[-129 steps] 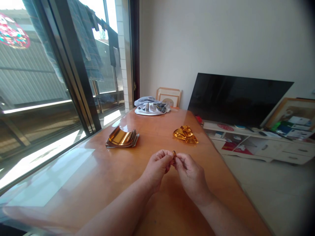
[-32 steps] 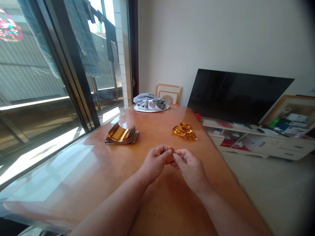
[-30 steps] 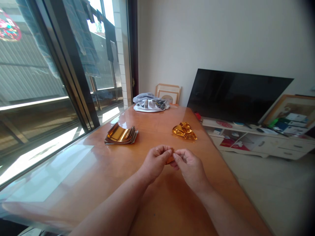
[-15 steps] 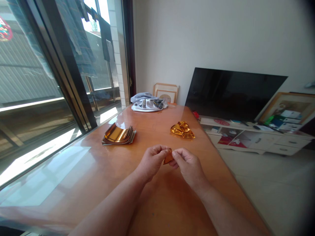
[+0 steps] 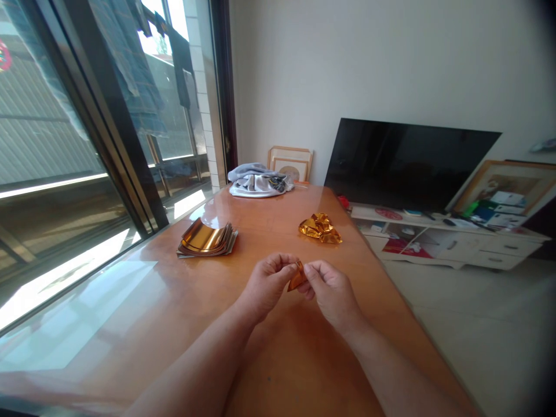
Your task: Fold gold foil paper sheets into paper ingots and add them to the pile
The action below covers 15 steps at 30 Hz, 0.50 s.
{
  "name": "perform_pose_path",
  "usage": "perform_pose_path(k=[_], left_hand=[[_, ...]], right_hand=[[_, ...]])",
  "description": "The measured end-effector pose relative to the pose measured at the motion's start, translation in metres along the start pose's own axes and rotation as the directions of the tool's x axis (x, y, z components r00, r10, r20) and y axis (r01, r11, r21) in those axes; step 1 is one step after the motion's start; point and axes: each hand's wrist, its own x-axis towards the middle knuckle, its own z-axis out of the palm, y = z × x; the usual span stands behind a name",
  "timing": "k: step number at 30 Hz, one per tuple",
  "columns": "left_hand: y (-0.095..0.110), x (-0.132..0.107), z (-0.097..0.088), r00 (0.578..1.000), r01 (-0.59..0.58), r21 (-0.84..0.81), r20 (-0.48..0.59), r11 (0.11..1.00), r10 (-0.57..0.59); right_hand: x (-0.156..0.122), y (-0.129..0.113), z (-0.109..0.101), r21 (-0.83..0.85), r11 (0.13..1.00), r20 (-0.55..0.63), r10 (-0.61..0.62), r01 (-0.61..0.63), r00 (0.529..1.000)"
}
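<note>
Between my two hands is a small folded piece of gold foil paper, held just above the table. My left hand pinches its left side between thumb and fingers. From the right, my right hand grips the other edge, its thumb pressed near the top. Part of the foil is hidden behind the fingers. Ahead and to the left lies a curved stack of gold foil sheets. Beyond my right hand sits a crumpled-looking heap of gold foil.
The glossy wooden table runs away from me. A bundle of grey cloth lies at its far end, with picture frames behind. Right of the table stand a white cabinet and a large television. Glass sliding doors are at left.
The view has shifted slightly, so the table items appear a little further left. Both hands keep their grip on the folded foil, with hardly any movement.
</note>
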Motion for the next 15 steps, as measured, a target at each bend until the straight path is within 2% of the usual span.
perform_pose_path(k=[6,15], left_hand=[[-0.007,0.0024,0.0007,0.995,-0.09,-0.028,0.032,0.996,0.091],[-0.0102,0.0016,0.0048,0.994,-0.107,0.054,0.036,0.993,0.105]], right_hand=[[0.0013,-0.0004,0.0,0.059,0.998,0.012,0.025,-0.026,1.0],[0.0022,0.0025,0.0015,0.082,0.996,0.018,0.046,-0.047,0.999]])
